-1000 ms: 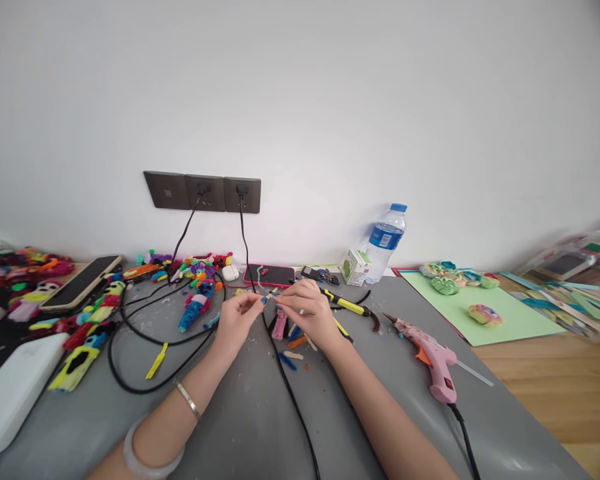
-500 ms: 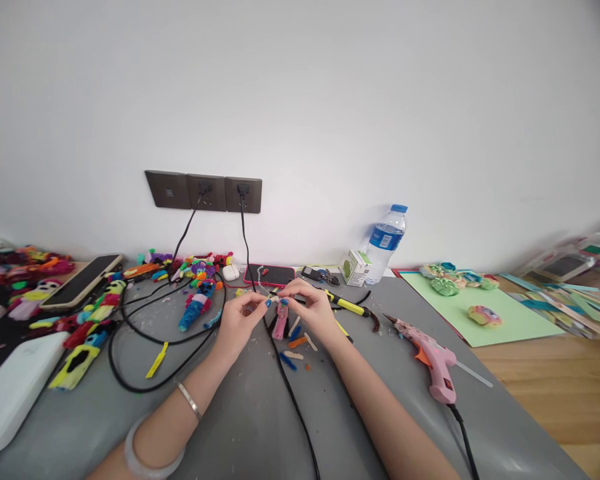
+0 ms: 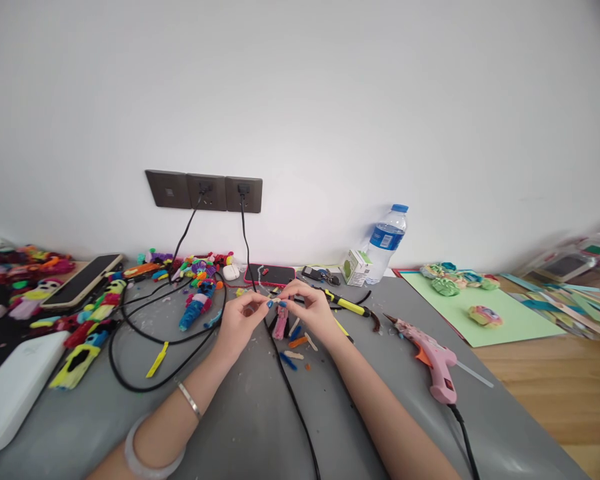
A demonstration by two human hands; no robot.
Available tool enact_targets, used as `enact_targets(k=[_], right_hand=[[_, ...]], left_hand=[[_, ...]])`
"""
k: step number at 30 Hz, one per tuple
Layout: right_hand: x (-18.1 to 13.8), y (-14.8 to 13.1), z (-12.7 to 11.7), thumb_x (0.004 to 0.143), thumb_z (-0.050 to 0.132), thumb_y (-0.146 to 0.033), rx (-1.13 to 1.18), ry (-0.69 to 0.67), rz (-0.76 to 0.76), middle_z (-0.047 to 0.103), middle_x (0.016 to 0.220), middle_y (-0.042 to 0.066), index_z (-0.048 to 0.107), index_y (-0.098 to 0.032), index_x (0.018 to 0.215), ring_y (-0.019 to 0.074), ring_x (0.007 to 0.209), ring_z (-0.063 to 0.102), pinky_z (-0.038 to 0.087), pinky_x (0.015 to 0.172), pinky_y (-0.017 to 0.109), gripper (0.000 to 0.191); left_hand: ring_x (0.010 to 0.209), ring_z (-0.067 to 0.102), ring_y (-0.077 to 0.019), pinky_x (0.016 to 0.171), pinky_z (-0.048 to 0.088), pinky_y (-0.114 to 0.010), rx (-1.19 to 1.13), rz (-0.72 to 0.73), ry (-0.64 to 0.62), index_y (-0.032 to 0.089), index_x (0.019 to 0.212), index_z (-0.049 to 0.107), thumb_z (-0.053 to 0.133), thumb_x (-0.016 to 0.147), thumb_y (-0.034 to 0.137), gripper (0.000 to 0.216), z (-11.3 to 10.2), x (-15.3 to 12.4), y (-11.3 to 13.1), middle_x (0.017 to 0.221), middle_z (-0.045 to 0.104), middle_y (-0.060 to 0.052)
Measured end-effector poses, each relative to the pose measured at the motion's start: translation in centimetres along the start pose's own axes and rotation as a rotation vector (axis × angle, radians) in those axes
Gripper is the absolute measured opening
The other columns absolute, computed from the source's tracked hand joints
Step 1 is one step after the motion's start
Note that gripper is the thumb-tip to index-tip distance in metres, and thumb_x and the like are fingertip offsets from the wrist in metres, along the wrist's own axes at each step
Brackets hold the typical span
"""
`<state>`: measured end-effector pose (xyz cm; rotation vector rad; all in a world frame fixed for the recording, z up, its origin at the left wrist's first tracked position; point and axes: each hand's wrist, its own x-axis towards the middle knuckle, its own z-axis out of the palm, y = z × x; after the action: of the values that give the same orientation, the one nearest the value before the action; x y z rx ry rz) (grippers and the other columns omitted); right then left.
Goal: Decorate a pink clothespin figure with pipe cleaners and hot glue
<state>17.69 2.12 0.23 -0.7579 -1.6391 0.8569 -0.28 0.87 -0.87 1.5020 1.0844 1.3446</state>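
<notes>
My left hand [image 3: 241,325] and my right hand [image 3: 311,311] meet over the grey mat [image 3: 250,420], fingertips pinched together on a small pale craft piece [image 3: 275,301] held between them. Just below the hands lies a pink fuzzy figure [image 3: 281,323] among short coloured stick pieces [image 3: 296,343]. A black cable [image 3: 290,393] runs under the hands toward me. My left wrist wears a thin bangle and a pale bracelet.
A pink glue gun [image 3: 435,363] lies to the right with its cord. A water bottle [image 3: 386,241], a small carton [image 3: 355,267] and a red-edged phone [image 3: 271,274] stand by the wall. Colourful fuzzy figures [image 3: 80,320], a phone [image 3: 83,281] and looping cables fill the left. Green paper [image 3: 480,310] lies right.
The hands have dipped slightly and drawn closer, the fingertips shifting their pinch on the small piece. Everything else on the mat stays put.
</notes>
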Motion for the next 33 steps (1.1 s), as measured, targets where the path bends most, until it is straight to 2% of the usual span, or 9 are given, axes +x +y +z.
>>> enact_targets(k=[13,27,33], right_hand=[[-0.07,-0.09,-0.24,0.085,0.069,-0.039,0.001,-0.074,0.109,0.063,0.083,0.004,0.07,-0.02,0.082,0.0178,0.077,0.058,0.046,0.074,0.032,0.019],[-0.13,-0.86,-0.29,0.086,0.068,-0.036,-0.039,-0.095,0.089,0.061,0.083,0.004,0.067,-0.019,0.081,0.0174,0.077,0.058,0.046,0.073,0.032,0.017],[-0.12,-0.83,-0.27,0.086,0.068,-0.034,-0.035,-0.096,0.078,0.063,0.082,0.004,0.07,-0.02,0.084,0.0177,0.077,0.059,0.046,0.074,0.032,0.015]], left_hand=[[0.06,0.05,-0.0116,0.052,0.037,-0.021,0.023,0.012,-0.011,0.016,0.075,0.073,0.067,0.077,0.032,0.017,-0.01,0.0,0.24,0.072,0.062,-0.002],[0.061,0.055,-0.0137,0.053,0.042,-0.022,0.044,0.029,-0.009,0.016,0.074,0.075,0.069,0.077,0.033,0.018,-0.1,-0.2,0.36,0.069,0.064,-0.004],[0.062,0.057,-0.0143,0.054,0.043,-0.022,0.064,0.032,-0.008,0.016,0.074,0.075,0.068,0.077,0.032,0.018,-0.07,-0.2,0.47,0.07,0.067,-0.004]])
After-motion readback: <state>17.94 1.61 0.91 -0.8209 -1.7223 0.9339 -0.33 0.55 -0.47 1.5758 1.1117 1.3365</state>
